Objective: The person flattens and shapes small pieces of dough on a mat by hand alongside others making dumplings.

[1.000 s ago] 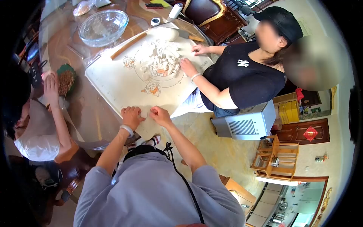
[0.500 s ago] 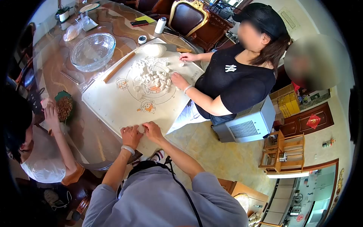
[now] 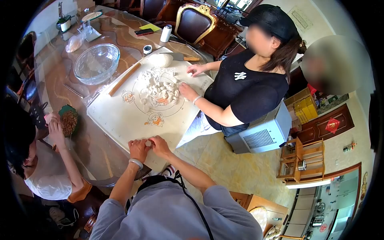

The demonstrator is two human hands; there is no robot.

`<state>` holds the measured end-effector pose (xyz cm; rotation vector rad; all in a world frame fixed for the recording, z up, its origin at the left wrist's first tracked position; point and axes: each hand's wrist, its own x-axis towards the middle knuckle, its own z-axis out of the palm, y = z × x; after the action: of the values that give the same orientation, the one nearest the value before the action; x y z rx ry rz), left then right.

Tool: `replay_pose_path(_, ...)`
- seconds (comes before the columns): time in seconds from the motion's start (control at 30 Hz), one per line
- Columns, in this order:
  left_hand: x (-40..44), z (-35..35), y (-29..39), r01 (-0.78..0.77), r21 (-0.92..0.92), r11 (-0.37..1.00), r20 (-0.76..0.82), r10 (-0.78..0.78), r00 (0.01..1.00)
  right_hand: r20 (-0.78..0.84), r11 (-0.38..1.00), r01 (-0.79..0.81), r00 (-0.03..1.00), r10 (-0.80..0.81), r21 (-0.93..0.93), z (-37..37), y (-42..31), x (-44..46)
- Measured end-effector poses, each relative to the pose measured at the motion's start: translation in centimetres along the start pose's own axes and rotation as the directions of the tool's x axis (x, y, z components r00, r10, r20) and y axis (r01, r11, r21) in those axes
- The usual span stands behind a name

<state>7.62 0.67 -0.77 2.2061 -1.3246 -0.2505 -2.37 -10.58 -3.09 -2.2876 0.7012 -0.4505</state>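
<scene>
At the near edge of the white pastry mat (image 3: pixel 116 114), my left hand (image 3: pixel 139 149) and my right hand (image 3: pixel 160 147) meet around a small piece of dough (image 3: pixel 148 143). Fingers of both hands are curled and closed on it from either side, and part of it is hidden behind them. A pale band circles my left wrist. Farther up the mat lies a heap of small cut dough pieces (image 3: pixel 166 91), dusted with flour. Behind the heap rests a large smooth lump of dough (image 3: pixel 161 60).
A rolling pin (image 3: pixel 125 79) lies along the mat's left side; a cleaver (image 3: pixel 182 57) lies at its back. A co-worker (image 3: pixel 244 84) stands at the right, hands on dough. Another person (image 3: pixel 52 168) sits left, beside a green bowl of filling (image 3: pixel 69 120). A glass bowl (image 3: pixel 97 64) stands behind.
My hands have drawn closer together, fingers more curled around the dough piece. The co-worker's hands have shifted slightly. The view has tilted a little.
</scene>
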Motion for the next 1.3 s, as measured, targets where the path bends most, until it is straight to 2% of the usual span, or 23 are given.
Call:
replay_pose_path(0.1, 0.0, 0.0, 0.3, 0.134, -0.019, 0.991, 0.062, -0.132, 0.989, -0.037, 0.999, -0.001, 0.999, 0.003, 0.048, 0.0, -0.4, 0.0)
replay_pose_path(0.23, -0.4, 0.1, 0.1, 0.120, -0.050, 0.992, 0.012, -0.119, 0.993, -0.023, 0.999, -0.048, 0.999, 0.048, -0.012, -0.1, -0.4, -0.4)
replay_pose_path(0.33, -0.2, 0.7, -0.5, 0.099, -0.003, 0.995, -0.006, -0.099, 0.995, -0.054, 0.999, -0.027, 0.998, 0.029, 0.037, -0.2, -1.4, -0.5)
replay_pose_path(0.43, 0.4, 1.3, -0.9, 0.111, 0.032, 0.993, -0.038, -0.110, 0.993, 0.096, 0.995, -0.044, 0.995, 0.036, 0.091, -0.8, -2.1, 0.2)
replay_pose_path(0.5, 0.2, 1.0, -1.0, 0.143, 0.021, 0.989, -0.018, -0.143, 0.990, 0.065, 0.995, 0.060, 0.996, -0.055, -0.078, -1.0, -2.5, 0.2)
replay_pose_path(0.57, -0.1, 0.0, -0.9, 0.058, -0.109, 0.992, -0.121, -0.071, 0.990, -0.026, 0.955, 0.253, 0.965, -0.260, -0.157, -2.9, -4.9, 0.5)
replay_pose_path(0.67, -0.7, 1.0, -1.8, -0.004, -0.099, 0.995, -0.159, -0.012, 0.987, 0.155, 0.883, 0.426, 0.903, -0.401, -0.199, -2.2, -2.9, 0.5)
replay_pose_path(0.77, -1.4, 1.1, -2.4, -0.069, -0.065, 0.996, -0.115, 0.061, 0.991, 0.171, 0.940, 0.283, 0.952, -0.252, -0.190, -2.4, -2.5, -0.4)
replay_pose_path(0.8, -1.4, 0.0, -1.5, -0.016, -0.088, 0.996, -0.049, 0.012, 0.999, 0.064, 0.952, 0.282, 0.959, -0.276, -0.123, -2.6, -2.4, -0.6)
replay_pose_path(0.9, -1.3, -0.1, -1.2, 0.014, -0.108, 0.994, -0.018, -0.016, 1.000, 0.016, 0.993, -0.008, 1.000, 0.007, 0.117, -1.9, -1.8, -0.6)
replay_pose_path(1.0, -0.6, -0.1, -0.9, 0.038, -0.089, 0.995, 0.028, -0.036, 0.999, 0.057, 0.998, -0.022, 0.998, 0.019, 0.061, -1.0, -0.4, 0.0)
replay_pose_path(1.13, -0.2, 0.3, -0.6, 0.084, -0.069, 0.994, 0.082, -0.079, 0.994, 0.009, 0.999, -0.005, 1.000, 0.004, 0.044, 0.3, 0.3, 0.2)
replay_pose_path(1.3, -0.4, 1.2, -1.0, 0.034, -0.061, 0.998, -0.054, -0.037, 0.998, 0.028, 1.000, -0.017, 0.999, 0.017, 0.008, 0.3, -0.5, 0.3)
